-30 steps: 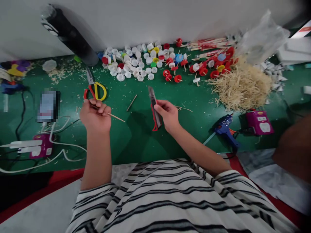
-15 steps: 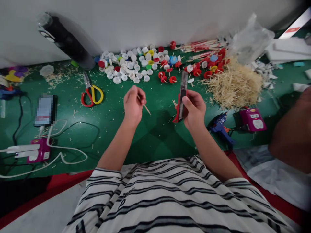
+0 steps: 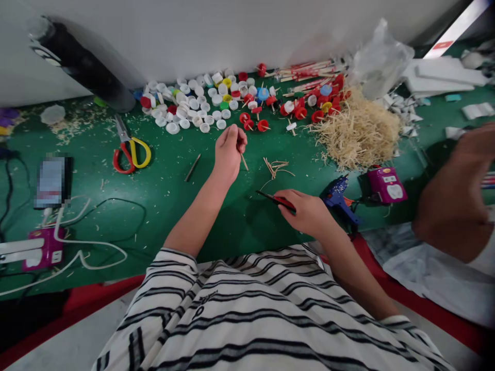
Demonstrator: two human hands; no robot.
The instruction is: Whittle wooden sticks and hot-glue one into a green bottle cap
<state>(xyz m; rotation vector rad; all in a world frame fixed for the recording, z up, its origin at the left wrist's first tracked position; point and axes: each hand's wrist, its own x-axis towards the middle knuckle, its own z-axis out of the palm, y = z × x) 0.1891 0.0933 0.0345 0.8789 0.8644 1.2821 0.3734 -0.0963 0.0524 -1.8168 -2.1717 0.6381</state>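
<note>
While the left hand (image 3: 229, 150) pinches a thin wooden stick (image 3: 244, 162) at frame centre, the right hand (image 3: 305, 212) below grips a red-handled knife (image 3: 275, 200) against the green bench (image 3: 154, 190).

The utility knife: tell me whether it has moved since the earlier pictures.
Yes. The right hand has brought the utility knife down from upright near the red caps to flat, low over the green table.

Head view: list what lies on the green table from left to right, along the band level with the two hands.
Blurred phone → red-and-yellow-handled scissors → thin dark rod → left hand pinching a thin wooden stick → right hand gripping a red utility knife → blue glue gun → magenta power strip.
</note>
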